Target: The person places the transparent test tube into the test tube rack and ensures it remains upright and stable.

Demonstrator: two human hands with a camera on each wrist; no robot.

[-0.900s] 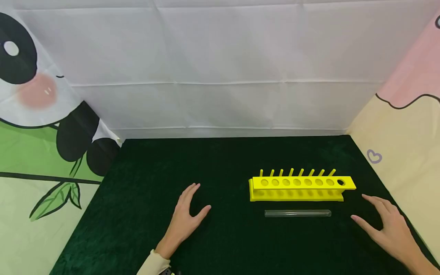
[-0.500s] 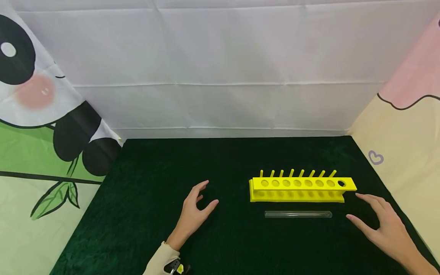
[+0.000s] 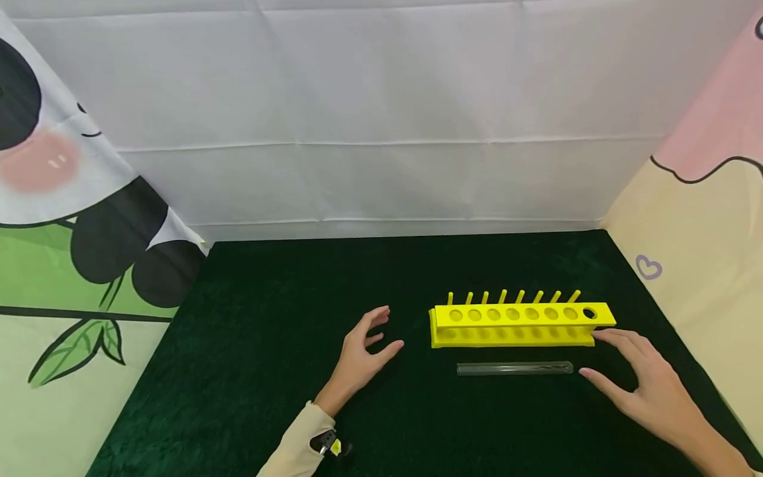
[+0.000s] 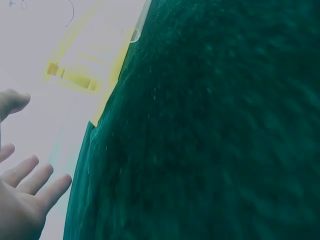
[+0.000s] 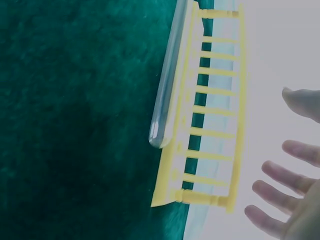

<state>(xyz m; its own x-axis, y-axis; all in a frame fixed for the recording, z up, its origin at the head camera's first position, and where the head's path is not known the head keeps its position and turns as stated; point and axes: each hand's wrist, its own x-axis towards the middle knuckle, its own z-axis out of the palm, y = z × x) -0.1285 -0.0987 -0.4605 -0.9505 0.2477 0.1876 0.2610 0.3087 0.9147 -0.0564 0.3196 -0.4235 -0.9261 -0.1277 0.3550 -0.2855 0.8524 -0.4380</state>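
A yellow test tube rack [image 3: 521, 338] stands right of the table's middle in the head view, with a row of round holes and short pegs along its back. In front of it a clear glass test tube [image 3: 515, 369] lies flat, its rounded end to the right. My right hand [image 3: 652, 391] hovers at that end, thumb and fingers spread apart, holding nothing. Left of the rack my left hand [image 3: 357, 364] is held out with loosely bent fingers and nothing in them. The right wrist view also has the rack [image 5: 170, 165] and the tube [image 5: 167, 80].
Dark green cloth [image 3: 298, 285] covers the table. A white fabric backdrop [image 3: 381, 112] rises behind it, with printed cloth panels on the left and right [image 3: 703, 265]. A strapped device [image 3: 326, 442] sits on the left wrist.
My left hand has moved to the right, nearer the rack. My right hand has moved left, closer to the tube's rounded end. Rack and tube have stayed in place.
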